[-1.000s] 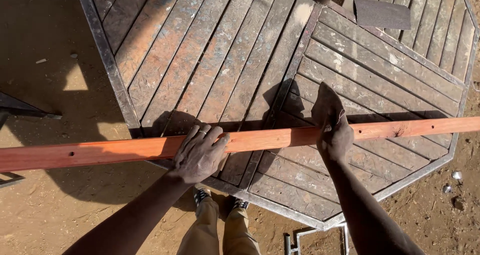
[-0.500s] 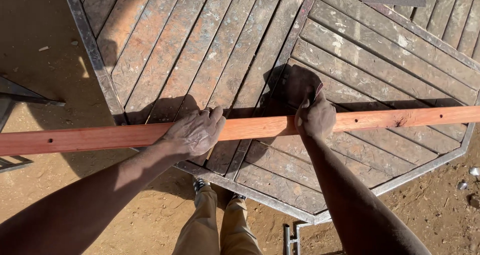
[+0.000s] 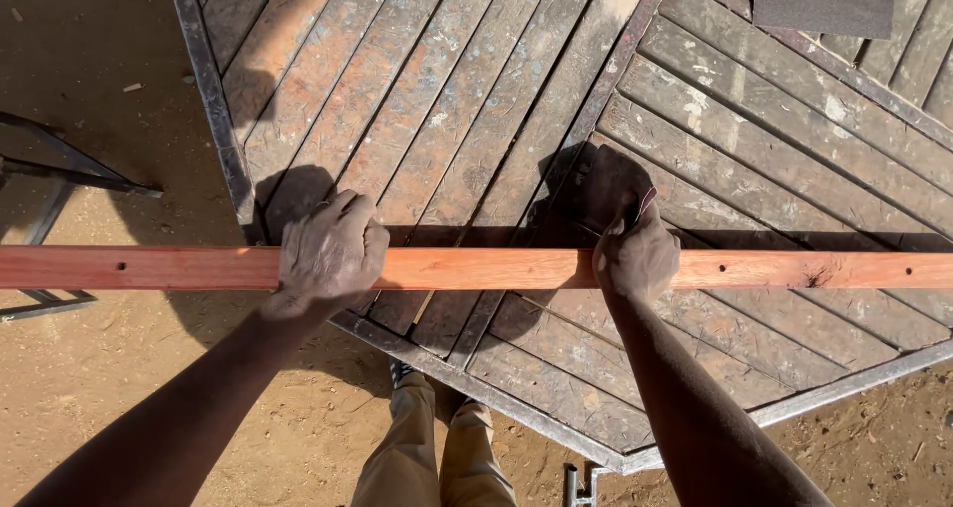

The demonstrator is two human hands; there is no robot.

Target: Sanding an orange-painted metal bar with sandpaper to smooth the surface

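A long reddish wooden slat (image 3: 476, 269) lies crosswise over the near corner of a worn slatted table (image 3: 213, 100), reaching from the left edge of the view to the right. My left hand (image 3: 333, 254) is closed over the slat near the table's left rim, pressing it down. My right hand (image 3: 635, 259) is wrapped over the slat further right, with a dark sheet of sandpaper (image 3: 611, 184) gripped under it, its free end sticking up beyond the fingers. Small holes show in the slat at both ends.
A second dark sandpaper sheet (image 3: 824, 0) lies on the table at the top right. A metal frame (image 3: 60, 169) stands on the sandy ground at left. My legs and shoes (image 3: 437, 437) are below the table's corner.
My right hand with the sandpaper slid along the slat toward my left hand, then back out to the right. The left hand kept its hold. The view shifted slightly.
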